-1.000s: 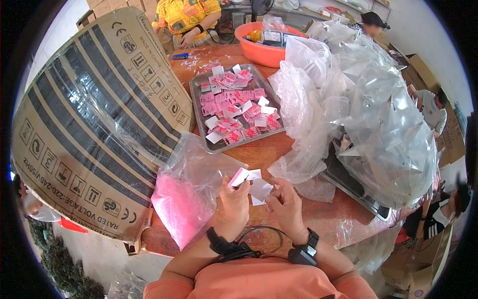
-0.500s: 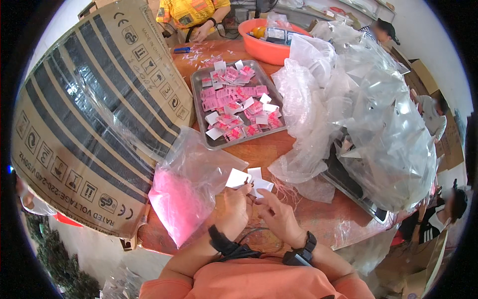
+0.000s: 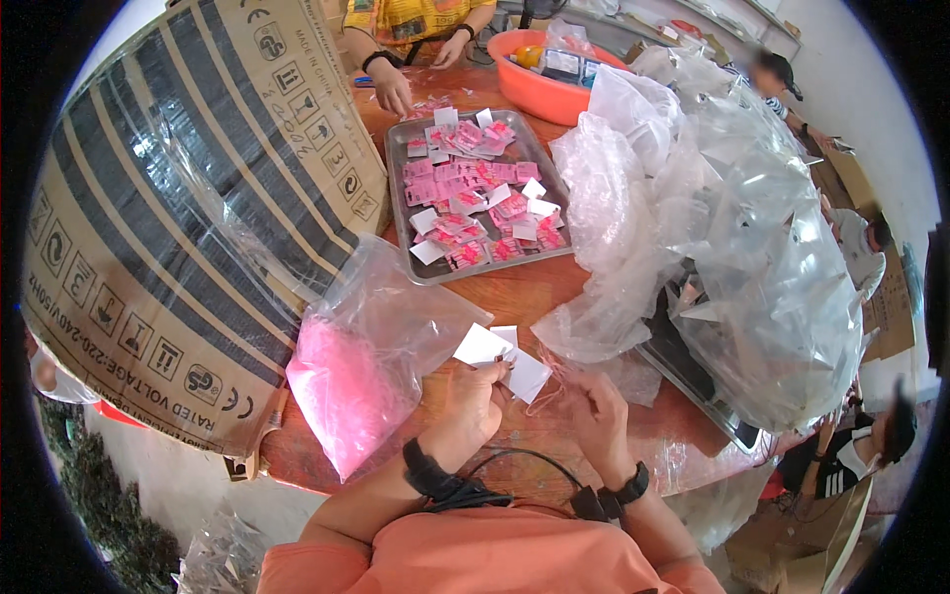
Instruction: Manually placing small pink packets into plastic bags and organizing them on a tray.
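Observation:
My left hand (image 3: 473, 408) pinches several small white cards (image 3: 526, 374) fanned out above the wooden table. To its right, my right hand (image 3: 600, 408) is apart from the cards, its fingers drawn together beside a tangle of thin pink strands (image 3: 547, 384). Whether a strand is between those fingertips is too small to make out. Beyond the cards stands a metal tray (image 3: 427, 269) of pink printed cards (image 3: 460, 183), some showing white backs. Left of my left hand lies a clear plastic bag (image 3: 346, 396) with fluffy pink strands inside.
A big cardboard box (image 3: 208, 228) leans in on the left. Clear plastic bags (image 3: 762, 238) pile up on the right, partly over a dark tray (image 3: 693, 356). An orange basin (image 3: 539, 89) stands at the back. Across the table, a co-worker's hand (image 3: 393, 91) is beside the tray.
My right hand has moved right, away from the cards to the pink strands. My left hand still holds the cards. The co-worker's hand has come down beside the tray.

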